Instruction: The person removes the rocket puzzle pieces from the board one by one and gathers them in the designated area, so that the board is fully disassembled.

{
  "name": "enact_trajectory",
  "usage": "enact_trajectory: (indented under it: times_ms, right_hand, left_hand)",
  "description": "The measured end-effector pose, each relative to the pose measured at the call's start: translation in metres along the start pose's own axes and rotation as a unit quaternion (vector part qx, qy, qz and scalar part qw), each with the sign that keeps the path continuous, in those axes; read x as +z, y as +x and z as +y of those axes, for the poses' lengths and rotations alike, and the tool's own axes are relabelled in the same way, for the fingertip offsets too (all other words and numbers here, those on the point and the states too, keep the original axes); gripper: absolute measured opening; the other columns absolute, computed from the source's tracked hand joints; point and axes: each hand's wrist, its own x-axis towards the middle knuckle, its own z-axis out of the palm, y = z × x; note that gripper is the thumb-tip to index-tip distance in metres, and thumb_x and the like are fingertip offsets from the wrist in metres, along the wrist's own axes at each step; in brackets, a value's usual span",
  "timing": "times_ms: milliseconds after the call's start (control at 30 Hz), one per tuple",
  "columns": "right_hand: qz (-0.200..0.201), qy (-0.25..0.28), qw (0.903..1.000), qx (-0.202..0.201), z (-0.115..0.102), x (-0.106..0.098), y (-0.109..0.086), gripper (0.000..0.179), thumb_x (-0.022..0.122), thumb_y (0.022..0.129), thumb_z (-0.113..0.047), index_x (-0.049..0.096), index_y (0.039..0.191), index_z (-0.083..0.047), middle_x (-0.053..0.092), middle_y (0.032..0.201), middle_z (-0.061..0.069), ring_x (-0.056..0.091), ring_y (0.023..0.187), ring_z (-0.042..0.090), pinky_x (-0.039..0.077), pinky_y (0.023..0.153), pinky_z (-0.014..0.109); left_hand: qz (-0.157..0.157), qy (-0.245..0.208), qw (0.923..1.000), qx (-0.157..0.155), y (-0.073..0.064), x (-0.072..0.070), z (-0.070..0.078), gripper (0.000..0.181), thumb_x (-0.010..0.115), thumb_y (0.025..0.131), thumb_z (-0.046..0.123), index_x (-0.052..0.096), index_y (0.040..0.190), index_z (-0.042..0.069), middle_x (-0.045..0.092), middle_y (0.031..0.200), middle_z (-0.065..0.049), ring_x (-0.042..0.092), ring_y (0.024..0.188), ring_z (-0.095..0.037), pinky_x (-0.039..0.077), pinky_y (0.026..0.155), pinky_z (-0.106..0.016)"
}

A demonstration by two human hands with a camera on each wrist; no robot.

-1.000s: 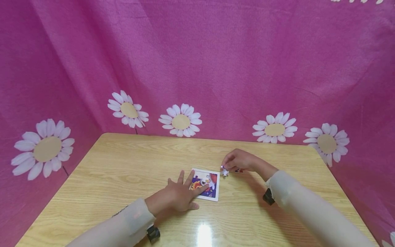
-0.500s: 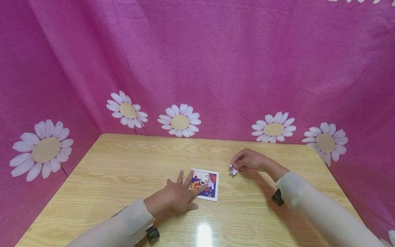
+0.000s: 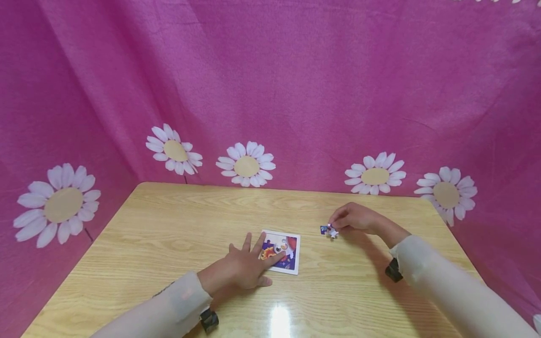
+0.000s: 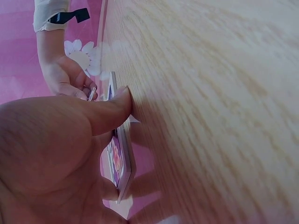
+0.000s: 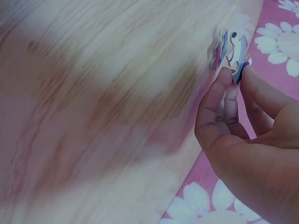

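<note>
The right grip (image 3: 354, 217) has carried its puzzle piece (image 3: 333, 232) farther right.

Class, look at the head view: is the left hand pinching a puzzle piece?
No, the left hand lies spread across part of the white-framed puzzle.

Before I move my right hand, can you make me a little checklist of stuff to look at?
1. Small white-and-purple jigsaw piece pinched in the right hand: ok.
2. Left hand spread over the square white-framed puzzle board: ok.
3. Held piece over the board: not ok, it is off to the right.
4. Whole board visible: not ok, the left hand covers part.
5. Small blue jigsaw piece on the light wooden table clear of the held one: cannot tell, they overlap in view.
6. Held piece fits the board: cannot tell.
</note>
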Motion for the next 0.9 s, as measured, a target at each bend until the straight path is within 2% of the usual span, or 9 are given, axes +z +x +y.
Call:
enact_trajectory:
  times_ms: [367, 633, 900]
  right_hand:
    - [0.004, 0.008, 0.9999, 0.005, 0.009, -0.013, -0.008, 0.023, 0.063, 0.098, 0.003, 0.066, 0.114, 0.019, 0.072, 0.095, 0.008, 0.062, 0.084, 0.011, 0.057, 0.077, 0.028]
    - [0.011, -0.011, 0.9998, 0.011, 0.013, -0.019, -0.012, 0.022, 0.063, 0.097, 0.004, 0.066, 0.113, 0.02, 0.073, 0.096, 0.008, 0.061, 0.084, 0.011, 0.056, 0.076, 0.028]
    - [0.028, -0.077, 0.9966, -0.004, 0.014, -0.022, -0.012, 0.018, 0.068, 0.095, 0.0, 0.072, 0.106, 0.015, 0.074, 0.093, 0.007, 0.055, 0.078, 0.008, 0.049, 0.069, 0.025]
  left_hand:
    - [0.001, -0.006, 1.0, 0.001, 0.0, 0.0, 0.0, 0.072, 0.058, 0.096, 0.062, 0.02, 0.157, 0.06, 0.0, 0.174, -0.01, 0.003, 0.156, -0.05, 0.023, 0.11, -0.08]
    - [0.002, -0.005, 1.0, 0.002, -0.002, -0.001, 0.0, 0.073, 0.059, 0.096, 0.062, 0.02, 0.158, 0.06, 0.001, 0.174, -0.011, 0.003, 0.156, -0.05, 0.024, 0.109, -0.08]
    - [0.0, -0.01, 1.0, -0.002, -0.002, -0.001, 0.0, 0.072, 0.059, 0.096, 0.062, 0.02, 0.157, 0.061, 0.0, 0.175, -0.01, 0.002, 0.156, -0.05, 0.023, 0.11, -0.08]
